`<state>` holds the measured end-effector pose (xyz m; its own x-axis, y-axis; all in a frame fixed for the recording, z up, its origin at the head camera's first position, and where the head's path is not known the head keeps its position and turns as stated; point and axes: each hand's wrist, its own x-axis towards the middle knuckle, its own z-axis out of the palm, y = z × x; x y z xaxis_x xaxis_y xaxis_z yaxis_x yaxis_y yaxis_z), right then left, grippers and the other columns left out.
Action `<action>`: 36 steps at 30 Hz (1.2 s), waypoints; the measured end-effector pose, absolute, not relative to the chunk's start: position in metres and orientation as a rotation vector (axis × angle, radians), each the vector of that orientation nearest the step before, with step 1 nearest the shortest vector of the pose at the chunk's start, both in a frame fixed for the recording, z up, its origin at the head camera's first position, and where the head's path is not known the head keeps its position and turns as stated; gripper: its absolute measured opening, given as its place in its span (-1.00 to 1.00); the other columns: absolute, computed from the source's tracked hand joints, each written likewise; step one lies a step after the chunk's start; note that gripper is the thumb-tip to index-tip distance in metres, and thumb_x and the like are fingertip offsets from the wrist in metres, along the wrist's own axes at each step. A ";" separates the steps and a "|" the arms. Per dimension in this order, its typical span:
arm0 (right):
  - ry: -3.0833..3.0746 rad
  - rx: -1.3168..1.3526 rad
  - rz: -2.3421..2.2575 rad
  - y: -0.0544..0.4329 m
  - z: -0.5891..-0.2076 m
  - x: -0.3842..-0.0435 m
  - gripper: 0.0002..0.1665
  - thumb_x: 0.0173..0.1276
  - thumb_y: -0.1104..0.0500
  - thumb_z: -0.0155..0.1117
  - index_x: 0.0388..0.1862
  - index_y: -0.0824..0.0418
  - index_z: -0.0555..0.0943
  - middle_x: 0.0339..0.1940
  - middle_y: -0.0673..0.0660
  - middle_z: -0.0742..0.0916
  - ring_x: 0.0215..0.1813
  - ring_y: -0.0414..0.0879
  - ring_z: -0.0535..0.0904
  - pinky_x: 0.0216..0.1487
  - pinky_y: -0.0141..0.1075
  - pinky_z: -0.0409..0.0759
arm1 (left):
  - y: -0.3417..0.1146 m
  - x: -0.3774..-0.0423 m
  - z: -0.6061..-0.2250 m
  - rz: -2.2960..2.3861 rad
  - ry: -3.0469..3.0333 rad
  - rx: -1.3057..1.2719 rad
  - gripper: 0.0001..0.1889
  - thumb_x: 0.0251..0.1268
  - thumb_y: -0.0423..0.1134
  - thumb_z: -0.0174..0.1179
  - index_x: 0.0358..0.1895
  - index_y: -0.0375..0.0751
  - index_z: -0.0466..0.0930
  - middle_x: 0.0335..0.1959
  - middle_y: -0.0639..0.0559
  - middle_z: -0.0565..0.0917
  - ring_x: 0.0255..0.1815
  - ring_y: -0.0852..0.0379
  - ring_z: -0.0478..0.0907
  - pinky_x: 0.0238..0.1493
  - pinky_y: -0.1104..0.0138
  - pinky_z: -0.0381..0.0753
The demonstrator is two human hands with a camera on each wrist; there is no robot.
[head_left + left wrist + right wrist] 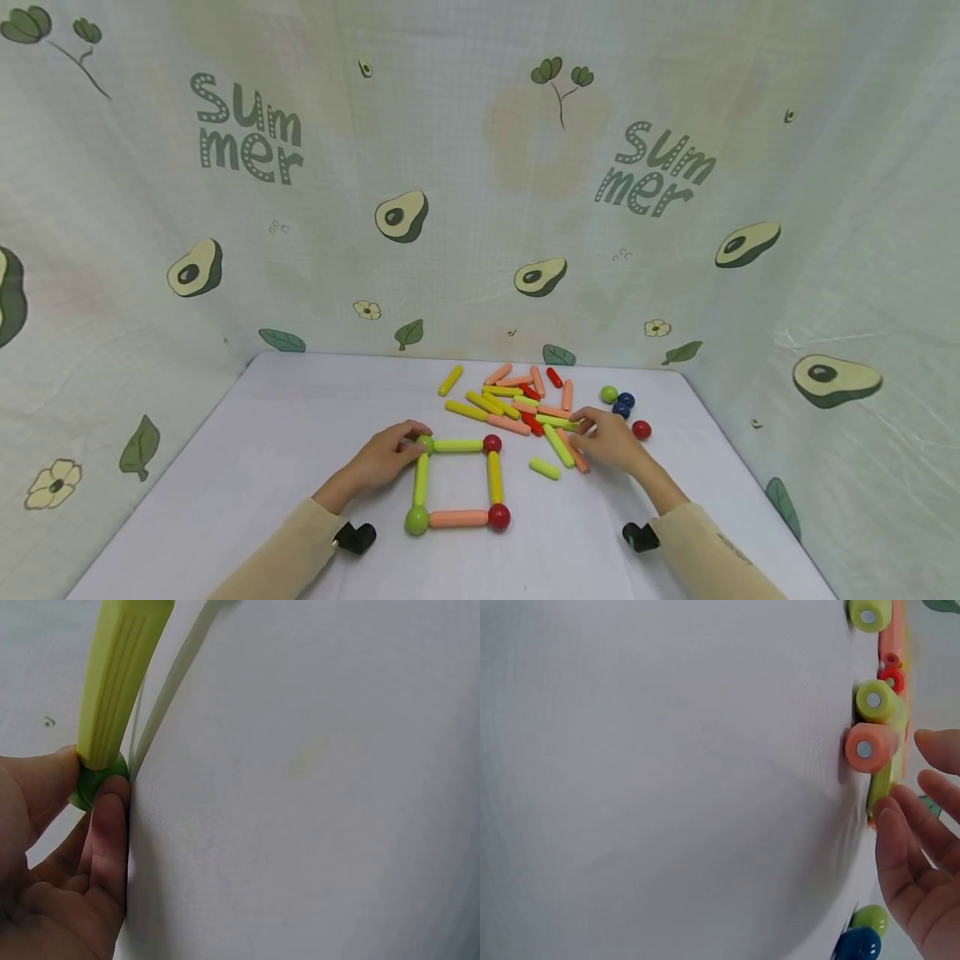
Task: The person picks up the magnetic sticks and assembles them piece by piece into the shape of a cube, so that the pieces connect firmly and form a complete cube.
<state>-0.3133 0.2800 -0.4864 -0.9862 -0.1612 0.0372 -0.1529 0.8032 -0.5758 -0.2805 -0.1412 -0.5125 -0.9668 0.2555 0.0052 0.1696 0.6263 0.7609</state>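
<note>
Four magnetic rods and four balls form a flat square on the white table. Its near edge is a salmon rod (pixel 459 519), its right side a yellow rod (pixel 495 477), with red balls (pixel 498 517) at both right corners. My left hand (pixel 384 458) pinches the green ball (pixel 96 784) at the far left corner, where a yellow-green rod (pixel 124 682) joins it. At the loose pile, my right hand (pixel 611 442) has its fingertips at the end of a yellow-green rod (pixel 557 422). Thumb and fingers stand apart there, close to a salmon rod (pixel 868 746).
Loose yellow, salmon, red and yellow-green rods lie heaped at the far middle. One short yellow-green rod (pixel 544 468) lies between the square and my right hand. Beyond that hand sit a green ball (pixel 609 394), dark blue balls (pixel 621 409) and a red ball (pixel 641 430). Printed cloth (pixel 465 167) hangs behind.
</note>
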 end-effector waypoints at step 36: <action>2.860 -0.849 -0.880 0.168 -0.461 -0.267 -0.77 0.44 0.15 0.48 0.02 0.16 0.81 -0.28 -0.08 0.79 -0.28 -0.24 0.61 -0.25 -0.40 0.63 | -0.144 -0.282 -0.515 1.283 2.715 0.319 -0.76 0.59 -0.13 0.26 0.20 0.18 0.67 0.14 0.20 0.69 -0.01 0.18 0.56 0.11 0.09 0.59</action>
